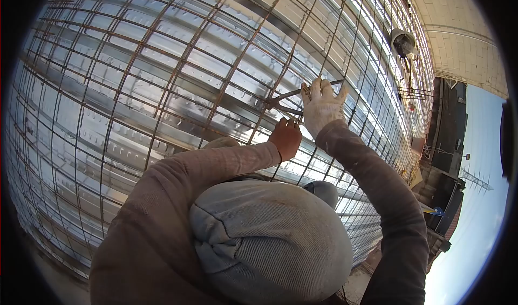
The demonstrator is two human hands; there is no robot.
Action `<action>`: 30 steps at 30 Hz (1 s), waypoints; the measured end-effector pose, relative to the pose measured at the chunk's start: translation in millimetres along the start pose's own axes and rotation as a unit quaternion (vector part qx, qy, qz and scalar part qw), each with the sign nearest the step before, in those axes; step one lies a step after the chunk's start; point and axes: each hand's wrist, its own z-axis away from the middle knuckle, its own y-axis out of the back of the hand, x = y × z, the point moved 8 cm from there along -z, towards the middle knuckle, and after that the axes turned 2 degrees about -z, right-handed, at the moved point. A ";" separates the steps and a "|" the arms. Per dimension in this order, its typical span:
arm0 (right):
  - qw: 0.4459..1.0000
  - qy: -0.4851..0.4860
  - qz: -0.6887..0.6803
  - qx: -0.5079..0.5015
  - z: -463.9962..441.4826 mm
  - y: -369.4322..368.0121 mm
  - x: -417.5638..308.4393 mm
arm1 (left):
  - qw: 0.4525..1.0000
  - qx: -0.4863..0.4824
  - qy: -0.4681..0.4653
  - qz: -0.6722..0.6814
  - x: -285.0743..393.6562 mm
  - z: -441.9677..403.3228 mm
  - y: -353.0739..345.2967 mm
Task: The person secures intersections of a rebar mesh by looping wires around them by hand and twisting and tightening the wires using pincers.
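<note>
My right hand (325, 108), in a pale work glove, is over the handles of steel pincers (286, 96), its fingers bent across the upper handle. The pincers' head points left and meets the rusty rebar mesh (186, 51). Just below it is my bare left hand (286, 138), fingers curled in at a bar of the mesh. Whatever lies between those fingers is hidden. My bent knee (270, 240) in grey denim fills the lower middle, between both sleeved arms.
Shiny ribbed metal decking (124, 156) lies under the mesh. A bucket-like container (402, 42) sits at the upper right, near a pale block wall (458, 22). Dark structures (448, 138) and sky (480, 143) show at the right.
</note>
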 end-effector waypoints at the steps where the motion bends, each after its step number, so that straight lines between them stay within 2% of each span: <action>1: 1.000 0.007 -0.001 -0.006 -0.7 -0.4 -1.6 | 1.000 -0.006 -0.012 -0.003 1.2 -0.4 2.9; 9: 0.996 0.070 0.056 -0.005 0.1 5.3 -19.5 | 1.000 0.017 -0.010 0.024 0.7 -2.5 14.3; 11: 0.989 0.059 0.113 -0.073 1.8 0.2 -24.4 | 0.999 0.019 -0.005 0.048 -0.6 -2.1 12.4; 12: 0.984 0.087 0.093 -0.123 2.8 11.3 -26.6 | 0.998 0.028 -0.005 0.059 -0.9 -1.6 13.4; 13: 0.984 0.088 0.094 -0.121 2.8 10.0 -26.7 | 0.997 0.036 -0.006 0.070 -0.8 -0.6 14.0; 15: 0.981 0.124 0.146 0.033 2.7 30.0 -34.1 | 0.996 0.042 -0.004 0.078 -1.3 1.0 14.8; 16: 0.981 0.125 0.147 0.035 1.3 31.6 -33.7 | 0.995 0.048 -0.004 0.085 -2.1 1.3 16.3; 19: 0.983 0.132 0.110 0.065 -4.3 51.1 -30.5 | 0.999 0.002 -0.014 0.029 1.2 4.7 19.5; 21: 0.992 0.103 -0.001 -0.079 -12.3 42.4 -19.6 | 1.000 0.003 -0.010 0.016 1.2 4.1 18.1; 25: 0.993 0.098 -0.014 -0.062 -22.4 1.0 5.9 | 0.999 -0.015 -0.031 0.006 2.0 4.7 12.6; 29: 0.991 0.095 -0.089 -0.038 -21.8 -60.8 25.5 | 0.997 -0.051 -0.041 0.048 0.2 9.3 3.6; 30: 0.992 0.080 -0.095 -0.031 -21.6 -70.6 27.6 | 0.997 -0.011 -0.017 0.074 -3.6 11.9 0.4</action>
